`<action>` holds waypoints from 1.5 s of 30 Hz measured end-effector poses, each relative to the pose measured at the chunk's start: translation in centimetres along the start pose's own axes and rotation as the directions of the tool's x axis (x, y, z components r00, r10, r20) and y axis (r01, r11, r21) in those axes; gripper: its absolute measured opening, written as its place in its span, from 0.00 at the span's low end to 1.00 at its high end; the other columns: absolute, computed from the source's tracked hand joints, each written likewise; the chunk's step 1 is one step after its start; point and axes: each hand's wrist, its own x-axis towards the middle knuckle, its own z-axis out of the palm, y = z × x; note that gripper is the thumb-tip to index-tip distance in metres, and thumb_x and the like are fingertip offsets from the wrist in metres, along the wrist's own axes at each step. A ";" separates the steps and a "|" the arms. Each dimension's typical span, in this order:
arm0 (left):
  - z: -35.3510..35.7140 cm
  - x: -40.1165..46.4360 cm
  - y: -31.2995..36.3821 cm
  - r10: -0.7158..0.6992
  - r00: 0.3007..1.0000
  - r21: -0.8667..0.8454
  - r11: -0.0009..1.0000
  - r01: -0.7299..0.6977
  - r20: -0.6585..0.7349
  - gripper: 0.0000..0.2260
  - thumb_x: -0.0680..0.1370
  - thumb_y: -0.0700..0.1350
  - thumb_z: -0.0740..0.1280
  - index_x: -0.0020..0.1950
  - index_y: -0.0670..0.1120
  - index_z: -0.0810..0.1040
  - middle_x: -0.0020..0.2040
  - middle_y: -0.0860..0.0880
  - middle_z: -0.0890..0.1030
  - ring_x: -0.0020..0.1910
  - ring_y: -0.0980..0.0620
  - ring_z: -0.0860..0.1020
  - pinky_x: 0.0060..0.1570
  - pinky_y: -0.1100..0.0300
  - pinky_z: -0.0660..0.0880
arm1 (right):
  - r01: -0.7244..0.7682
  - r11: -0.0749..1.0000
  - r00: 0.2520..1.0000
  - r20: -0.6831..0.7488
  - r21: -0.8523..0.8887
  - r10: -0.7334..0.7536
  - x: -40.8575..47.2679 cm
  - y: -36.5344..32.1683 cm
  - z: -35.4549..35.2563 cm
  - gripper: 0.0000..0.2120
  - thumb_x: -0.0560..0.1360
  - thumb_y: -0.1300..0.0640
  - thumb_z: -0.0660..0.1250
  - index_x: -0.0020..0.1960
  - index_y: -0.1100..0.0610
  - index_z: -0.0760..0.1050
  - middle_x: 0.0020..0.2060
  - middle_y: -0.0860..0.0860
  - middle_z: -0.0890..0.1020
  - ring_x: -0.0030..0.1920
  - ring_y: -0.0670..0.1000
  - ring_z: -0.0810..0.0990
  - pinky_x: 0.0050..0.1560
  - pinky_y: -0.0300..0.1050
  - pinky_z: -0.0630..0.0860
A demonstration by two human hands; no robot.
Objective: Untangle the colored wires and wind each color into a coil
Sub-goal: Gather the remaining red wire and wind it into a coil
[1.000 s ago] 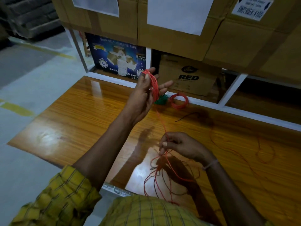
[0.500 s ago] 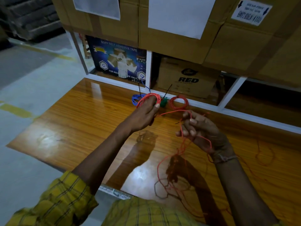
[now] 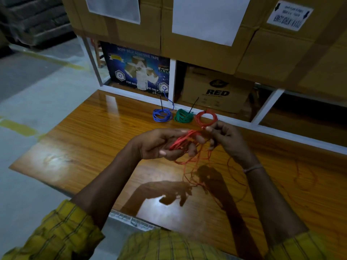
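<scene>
Stacked cardboard cartons (image 3: 206,40) are looming behind a glossy orange wooden table (image 3: 78,147), where finished blue (image 3: 162,115), green (image 3: 183,115) and red (image 3: 206,117) coils are sitting in a row at the far edge. Nearer, the left hand (image 3: 161,143) is curling its fingers round a bundle of red wire loops (image 3: 183,140), while the right hand (image 3: 225,136) is pinching the same strand just beside it — the loose tangle (image 3: 197,166) is trailing down to the tabletop. Winding well likely means feeding slack gently with the right hand, keeping each turn even and freeing knots below before pulling — tugging could tighten them.
</scene>
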 end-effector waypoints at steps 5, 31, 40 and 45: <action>0.8 1.3 0.2 0.281 0.953 -0.292 0.907 -0.303 -0.116 0.23 0.89 0.49 0.48 0.77 0.36 0.66 0.61 0.37 0.76 0.26 0.57 0.69 0.28 0.67 0.71 | -0.033 0.999 0.998 0.052 0.017 0.032 -0.8 1.4 2.7 0.10 0.84 0.59 0.66 0.54 0.68 0.75 0.38 0.58 0.81 0.38 0.54 0.82 0.41 0.45 0.81; -0.4 4.3 -0.8 0.780 0.438 0.890 0.436 0.132 -0.447 0.18 0.89 0.56 0.53 0.75 0.49 0.64 0.72 0.54 0.68 0.67 0.50 0.76 0.63 0.42 0.78 | -0.440 0.872 0.789 0.555 0.213 0.263 -3.5 -0.9 3.3 0.06 0.83 0.63 0.67 0.59 0.63 0.75 0.55 0.70 0.84 0.52 0.63 0.87 0.33 0.40 0.74; -1.0 3.1 -1.9 0.336 0.826 0.882 0.310 0.356 -0.452 0.13 0.89 0.54 0.53 0.62 0.44 0.67 0.39 0.47 0.84 0.32 0.60 0.78 0.38 0.55 0.71 | -0.250 0.967 0.948 0.211 0.038 0.237 -1.9 -2.2 0.8 0.08 0.83 0.60 0.68 0.59 0.63 0.80 0.48 0.59 0.88 0.47 0.57 0.88 0.32 0.41 0.69; -0.8 2.7 -1.4 0.200 0.795 0.527 0.833 0.169 -0.572 0.14 0.89 0.48 0.56 0.63 0.37 0.70 0.33 0.47 0.72 0.28 0.53 0.71 0.27 0.61 0.63 | -0.188 0.982 0.982 0.035 0.025 0.187 -1.6 -1.4 0.7 0.07 0.84 0.60 0.67 0.57 0.61 0.82 0.48 0.55 0.89 0.51 0.53 0.89 0.38 0.44 0.81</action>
